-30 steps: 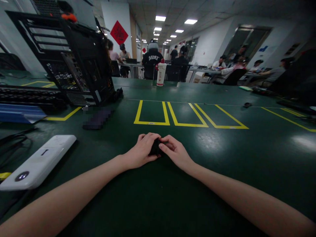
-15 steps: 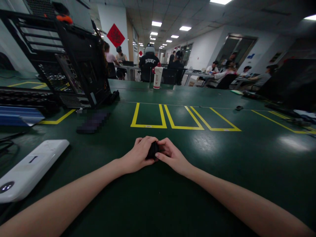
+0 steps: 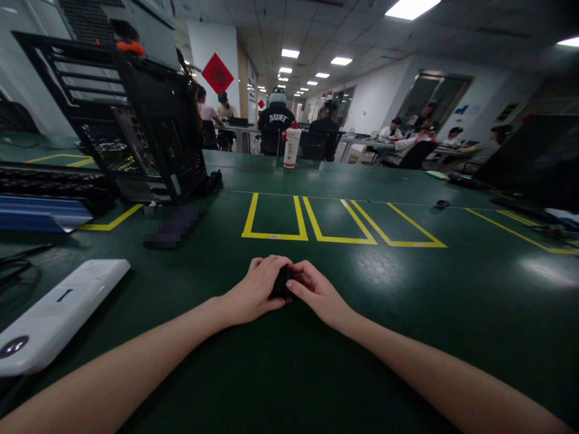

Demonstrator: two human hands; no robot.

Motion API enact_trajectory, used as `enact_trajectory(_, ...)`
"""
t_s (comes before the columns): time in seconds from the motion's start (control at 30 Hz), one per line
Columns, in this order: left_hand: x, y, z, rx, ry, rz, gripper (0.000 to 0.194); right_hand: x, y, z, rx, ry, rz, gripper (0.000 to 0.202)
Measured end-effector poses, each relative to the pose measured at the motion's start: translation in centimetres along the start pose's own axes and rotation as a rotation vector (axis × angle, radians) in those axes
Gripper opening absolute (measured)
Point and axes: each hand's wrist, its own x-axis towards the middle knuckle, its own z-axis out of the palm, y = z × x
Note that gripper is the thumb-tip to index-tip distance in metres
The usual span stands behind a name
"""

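A small dark, block-like object (image 3: 281, 282) sits between my two hands, low over the green tabletop (image 3: 289, 374); its exact kind does not show. My left hand (image 3: 260, 288) wraps over it from the left, fingers on top and thumb along the near side. From the right, my right hand (image 3: 316, 292) pinches its end with thumb and curled fingers. Most of the object is covered by the fingers. Beyond the hands, yellow tape outlines (image 3: 275, 237) mark three open-topped boxes on the table.
At left stand an open black computer case (image 3: 158, 126) and a blue metallic piece (image 3: 43, 212). A long white device (image 3: 67, 307) lies near my left forearm, a blurred dark item (image 3: 174, 228) beyond it. A white cup (image 3: 292, 147) stands at the far edge. People (image 3: 275, 117) sit behind.
The whole view has tilted slightly, so the scene sits a little lower and to the right. Both hands keep nearly the same grip on the dark object.
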Motion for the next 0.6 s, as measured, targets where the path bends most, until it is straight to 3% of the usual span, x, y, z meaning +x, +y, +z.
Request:
enact_trajectory(0.2,-0.07,-0.10,0.06,-0.006,-0.008,-0.020,0.053,-0.14,0.26,0.04,-0.013,-0.019,-0.096,0.021)
enact_trajectory(0.37,-0.05,-0.02,0.00,0.000,0.004,-0.004,0.053,0.07,0.39,0.08,0.046,0.018,-0.043,0.013)
enact_trajectory(0.6,0.00,-0.46,0.55,-0.024,0.020,-0.022,0.055,0.25,0.37,-0.17,0.055,-0.004,-0.001,0.023)
